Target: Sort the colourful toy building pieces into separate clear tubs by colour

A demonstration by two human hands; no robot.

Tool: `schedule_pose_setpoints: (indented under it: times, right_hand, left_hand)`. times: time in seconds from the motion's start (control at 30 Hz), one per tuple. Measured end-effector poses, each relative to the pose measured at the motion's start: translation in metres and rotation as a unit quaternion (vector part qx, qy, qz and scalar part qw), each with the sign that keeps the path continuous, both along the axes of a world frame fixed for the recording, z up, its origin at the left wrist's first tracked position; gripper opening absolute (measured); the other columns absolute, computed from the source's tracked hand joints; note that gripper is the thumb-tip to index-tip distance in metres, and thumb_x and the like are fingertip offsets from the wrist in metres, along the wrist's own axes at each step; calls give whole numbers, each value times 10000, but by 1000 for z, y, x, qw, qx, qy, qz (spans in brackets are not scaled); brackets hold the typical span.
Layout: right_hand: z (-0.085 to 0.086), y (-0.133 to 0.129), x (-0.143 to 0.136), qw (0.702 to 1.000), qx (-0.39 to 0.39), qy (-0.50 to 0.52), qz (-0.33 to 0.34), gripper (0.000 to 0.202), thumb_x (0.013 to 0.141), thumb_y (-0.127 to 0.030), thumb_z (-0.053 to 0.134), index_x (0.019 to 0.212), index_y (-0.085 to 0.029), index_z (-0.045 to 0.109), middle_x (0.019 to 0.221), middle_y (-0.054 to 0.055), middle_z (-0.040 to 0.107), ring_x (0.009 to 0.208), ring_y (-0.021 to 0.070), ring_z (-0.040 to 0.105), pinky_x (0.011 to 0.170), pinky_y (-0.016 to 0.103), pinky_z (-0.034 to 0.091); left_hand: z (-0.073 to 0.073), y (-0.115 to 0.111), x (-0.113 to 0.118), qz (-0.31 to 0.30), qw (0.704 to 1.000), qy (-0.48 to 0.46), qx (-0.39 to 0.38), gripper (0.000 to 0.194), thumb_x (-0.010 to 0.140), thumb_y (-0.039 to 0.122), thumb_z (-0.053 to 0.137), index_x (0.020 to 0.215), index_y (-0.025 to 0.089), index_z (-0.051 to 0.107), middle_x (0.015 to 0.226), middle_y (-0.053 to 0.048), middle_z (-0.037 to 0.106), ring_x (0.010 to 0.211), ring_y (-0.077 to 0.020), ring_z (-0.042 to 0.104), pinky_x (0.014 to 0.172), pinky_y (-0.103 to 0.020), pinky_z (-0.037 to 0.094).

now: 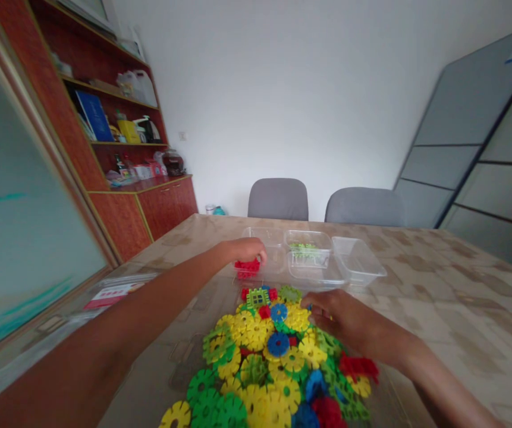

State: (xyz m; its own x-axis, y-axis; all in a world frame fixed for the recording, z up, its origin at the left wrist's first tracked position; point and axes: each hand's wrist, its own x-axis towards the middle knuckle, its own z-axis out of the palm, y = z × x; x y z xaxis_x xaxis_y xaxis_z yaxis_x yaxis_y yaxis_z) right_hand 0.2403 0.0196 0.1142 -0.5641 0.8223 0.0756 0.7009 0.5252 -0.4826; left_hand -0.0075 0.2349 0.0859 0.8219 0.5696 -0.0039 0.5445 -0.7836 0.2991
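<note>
A wide pile of plastic building pieces (256, 333) in yellow, green, blue and red covers the near middle of the table. My left hand (251, 248) reaches over the left clear container, fingers bent down above red pieces (247, 268); whether it grips one is hidden. At the pile's upper right, my right hand (338, 315) has its fingers curled down close to yellow and blue pieces, its fingertips partly hidden. Light green pieces (304, 249) lie in the middle clear container (313, 238). A further clear container (358, 261) stands at the right.
The patterned table (438, 297) extends to both sides. Plastic packaging with a red and white label (115, 292) lies at the left. Two grey chairs (278, 199) stand behind the table, and a wooden shelf unit (126, 196) is at the back left.
</note>
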Motion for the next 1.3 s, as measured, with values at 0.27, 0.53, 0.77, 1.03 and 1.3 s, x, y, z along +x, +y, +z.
schedule_pose_setpoints:
  times: [0.27, 0.53, 0.77, 1.03, 1.3]
  right_hand:
    - [0, 0, -2, 1000, 1, 2, -7, 167, 867, -142, 463, 801, -181, 612, 704, 31, 632, 620, 155, 558, 546, 253, 361]
    - [10, 2, 7, 999, -12, 39, 15, 234, 926, -164, 417, 843, -179, 635, 787, 37, 673, 695, 164, 593, 633, 270, 412]
    - [3, 0, 11, 999, -31, -1, 17, 172, 910, -194, 469, 900, -182, 641, 706, 16, 642, 628, 149, 563, 547, 245, 386]
    - [17, -44, 21, 992, -79, -95, -2, 498, 814, -361, 628, 1279, -190, 573, 1194, 132, 652, 1028, 301, 625, 843, 395, 519]
    - [-58, -94, -13, 978, 132, -127, 98, 406, 858, -209, 571, 1264, -213, 582, 1249, 172, 621, 1061, 357, 627, 805, 422, 569]
  left_hand:
    - [16, -18, -24, 5, 999, 39, 3, 261, 934, 315, 566, 1133, 147, 591, 1139, -75, 604, 941, -216, 619, 795, -393, 535]
    - [33, -55, -11, 34, 997, -51, 43, 280, 828, 12, 486, 917, 156, 710, 970, -56, 715, 961, -214, 623, 904, -315, 419]
    - [35, -152, -12, 6, 996, -84, -10, 269, 899, 135, 484, 1072, 202, 679, 1021, -38, 713, 924, -179, 638, 814, -253, 437]
    - [45, -232, -45, 37, 997, -3, -65, 584, 806, 450, 683, 1333, 263, 514, 1370, -76, 527, 1242, -306, 478, 1031, -406, 361]
    - [28, -297, -35, 13, 988, 61, -139, 743, 803, 353, 716, 1447, 307, 348, 1542, -87, 253, 1383, -339, 283, 1111, -478, 296]
